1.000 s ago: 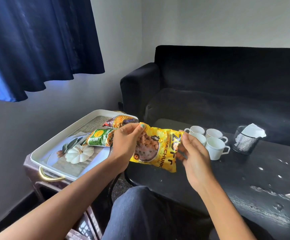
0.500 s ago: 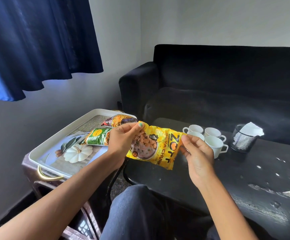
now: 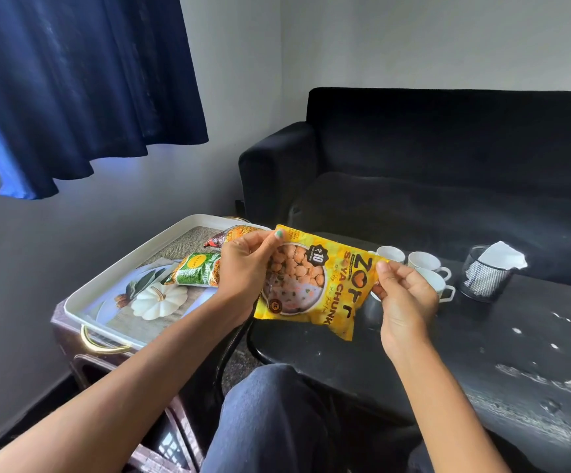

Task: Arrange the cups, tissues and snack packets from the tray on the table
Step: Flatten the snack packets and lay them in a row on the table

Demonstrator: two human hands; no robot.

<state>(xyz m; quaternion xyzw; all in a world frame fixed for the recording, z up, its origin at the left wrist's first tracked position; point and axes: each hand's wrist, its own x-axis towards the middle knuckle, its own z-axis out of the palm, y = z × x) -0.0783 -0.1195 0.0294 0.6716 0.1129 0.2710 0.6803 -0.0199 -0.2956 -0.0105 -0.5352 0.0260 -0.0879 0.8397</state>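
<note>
Both hands hold a yellow soya-chunk snack packet [image 3: 314, 285] flat in the air over the near left corner of the black table [image 3: 482, 363]. My left hand [image 3: 246, 268] pinches its left end and my right hand [image 3: 403, 298] pinches its right end. The white tray [image 3: 120, 285] at the left holds a green packet [image 3: 195, 273] and a dark orange packet [image 3: 232, 233], both partly hidden by my left hand. White cups [image 3: 424, 262] stand together on the table behind my right hand. A black mesh holder with white tissues [image 3: 489, 271] stands to their right.
The tray rests on a dark stool [image 3: 72, 346] with a gold tray handle at its near edge. A black sofa [image 3: 448, 158] runs behind the table. Blue curtains [image 3: 72, 80] hang at the upper left. My knee [image 3: 270, 404] is under the table's near edge.
The yellow packet has been turned and spread flatter between both hands, its printed face now more towards me. The hands stay over the table's left corner.
</note>
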